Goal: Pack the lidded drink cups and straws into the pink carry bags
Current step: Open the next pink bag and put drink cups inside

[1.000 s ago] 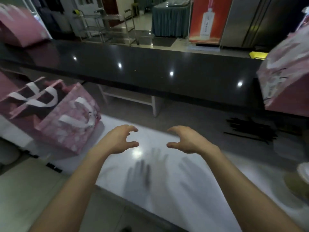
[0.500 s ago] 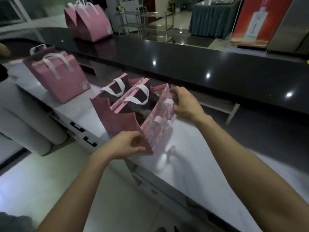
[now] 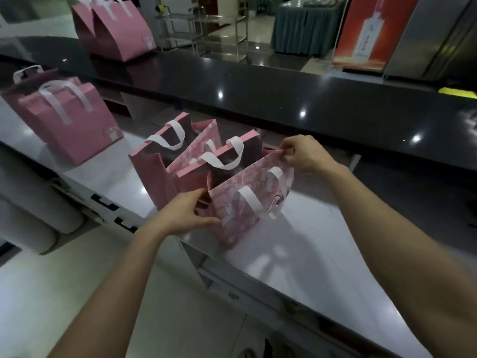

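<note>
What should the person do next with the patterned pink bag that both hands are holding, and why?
Probably draw the patterned pink bag away from the open bag behind it and spread its mouth. The right hand pinches its far top corner, the left hand grips its near edge, and it stands pressed against its neighbour. No cup is in view yet.

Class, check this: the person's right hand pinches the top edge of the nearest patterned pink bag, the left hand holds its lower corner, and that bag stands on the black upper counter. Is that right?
Not quite. In the head view the right hand pinches the top edge of the patterned bag and the left hand holds its lower corner, but the bag stands on the pale lower counter, not the black upper counter.
</note>
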Demonstrator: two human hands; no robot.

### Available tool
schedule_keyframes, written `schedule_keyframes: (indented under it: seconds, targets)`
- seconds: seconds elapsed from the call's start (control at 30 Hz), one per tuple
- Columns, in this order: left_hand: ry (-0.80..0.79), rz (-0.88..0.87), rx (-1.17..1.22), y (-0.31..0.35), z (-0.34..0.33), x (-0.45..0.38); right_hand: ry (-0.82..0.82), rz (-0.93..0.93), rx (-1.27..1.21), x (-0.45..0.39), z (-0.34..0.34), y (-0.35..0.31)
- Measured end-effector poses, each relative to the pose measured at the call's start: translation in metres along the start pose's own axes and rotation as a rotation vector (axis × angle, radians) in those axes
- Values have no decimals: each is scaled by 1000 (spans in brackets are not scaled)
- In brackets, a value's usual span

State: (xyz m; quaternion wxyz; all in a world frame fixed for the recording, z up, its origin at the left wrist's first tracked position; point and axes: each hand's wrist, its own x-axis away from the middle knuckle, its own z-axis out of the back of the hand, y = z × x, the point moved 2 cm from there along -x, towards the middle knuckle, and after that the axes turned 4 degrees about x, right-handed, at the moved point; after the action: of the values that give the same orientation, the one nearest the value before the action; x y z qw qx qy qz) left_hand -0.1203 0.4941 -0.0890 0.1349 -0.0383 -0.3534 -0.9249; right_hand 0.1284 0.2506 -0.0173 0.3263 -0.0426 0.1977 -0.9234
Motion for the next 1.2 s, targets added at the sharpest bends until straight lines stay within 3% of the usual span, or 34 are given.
schedule_keyframes:
  seconds: [0.23, 0.63, 0.9, 1.03, 1.2]
  targets:
    - [-106, -146, 90, 57, -37, -54, 169, -174, -1, 101, 27, 102]
    - [-275, -384, -21, 240, -168, -107, 400, -501, -62, 289, 101, 270]
    - [-232, -364, -82, 342, -265, -92, 493, -493, -53, 385, 155, 381]
    - [-201, -348, -97, 382, -302, -78, 456, -450, -52, 412, 152, 409]
    - [-69, -269, -125, 386, -330, -68, 413, -403, -378, 439, 119, 419]
